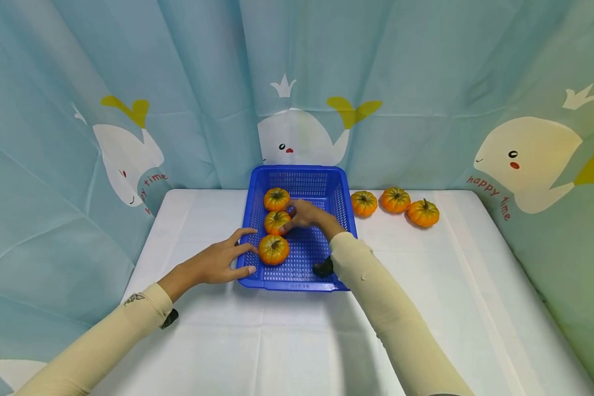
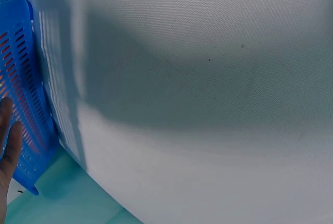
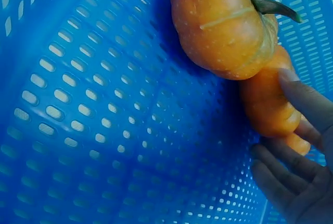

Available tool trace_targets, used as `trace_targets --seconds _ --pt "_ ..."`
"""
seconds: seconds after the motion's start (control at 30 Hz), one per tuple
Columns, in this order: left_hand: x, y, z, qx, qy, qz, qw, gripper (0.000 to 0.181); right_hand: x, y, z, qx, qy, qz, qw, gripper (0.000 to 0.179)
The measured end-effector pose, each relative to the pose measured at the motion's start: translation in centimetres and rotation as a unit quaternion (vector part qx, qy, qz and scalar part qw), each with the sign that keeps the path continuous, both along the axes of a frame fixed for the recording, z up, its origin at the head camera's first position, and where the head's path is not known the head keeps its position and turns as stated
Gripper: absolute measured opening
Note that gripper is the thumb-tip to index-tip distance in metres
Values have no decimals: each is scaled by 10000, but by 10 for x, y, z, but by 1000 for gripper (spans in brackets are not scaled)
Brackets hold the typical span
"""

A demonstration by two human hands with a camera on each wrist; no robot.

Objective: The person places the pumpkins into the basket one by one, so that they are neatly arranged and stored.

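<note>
A blue plastic basket [image 1: 297, 285] with perforated walls stands on the table. Along its left side, three small orange pumpkins sit in a row: the far pumpkin [image 1: 276, 199], the middle pumpkin [image 1: 275, 222] and the near pumpkin [image 1: 273, 250]. My right hand [image 1: 304, 213] reaches inside and holds the middle pumpkin [image 3: 268, 101], thumb on one side and fingers on the other. At the basket's left rim is my left hand [image 1: 221, 261], fingers spread, some over the edge beside the near pumpkin. Only a few left fingers [image 2: 14, 143] show in the left wrist view, against the basket wall.
Right of the basket, three more pumpkins lie on the white table: one [image 1: 363, 204] close to the basket, another [image 1: 395, 200] beside it, and a third [image 1: 423, 213] farther right. A pale blue curtain [image 1: 203, 110] with whale prints hangs behind and around the table [image 1: 297, 341].
</note>
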State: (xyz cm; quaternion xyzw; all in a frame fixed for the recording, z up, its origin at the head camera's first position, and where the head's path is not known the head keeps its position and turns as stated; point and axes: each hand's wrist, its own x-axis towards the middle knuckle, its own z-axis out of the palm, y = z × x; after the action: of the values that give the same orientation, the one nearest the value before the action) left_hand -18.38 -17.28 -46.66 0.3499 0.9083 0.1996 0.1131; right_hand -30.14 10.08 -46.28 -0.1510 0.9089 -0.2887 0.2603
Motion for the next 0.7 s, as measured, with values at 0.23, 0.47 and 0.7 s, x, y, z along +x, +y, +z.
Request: trace_targets --seconds 0.23,0.47,0.7 --pt "1 1 0 3 -15 33 10000 49 0 -2 -2 -63 97 158 9998 61" --pt "0 1 0 12 -26 35 10000 49 1 -3 -3 -62 126 101 9999 63" --pt "1 1 1 8 -31 33 10000 48 1 -3 -2 -37 148 124 9998 62"
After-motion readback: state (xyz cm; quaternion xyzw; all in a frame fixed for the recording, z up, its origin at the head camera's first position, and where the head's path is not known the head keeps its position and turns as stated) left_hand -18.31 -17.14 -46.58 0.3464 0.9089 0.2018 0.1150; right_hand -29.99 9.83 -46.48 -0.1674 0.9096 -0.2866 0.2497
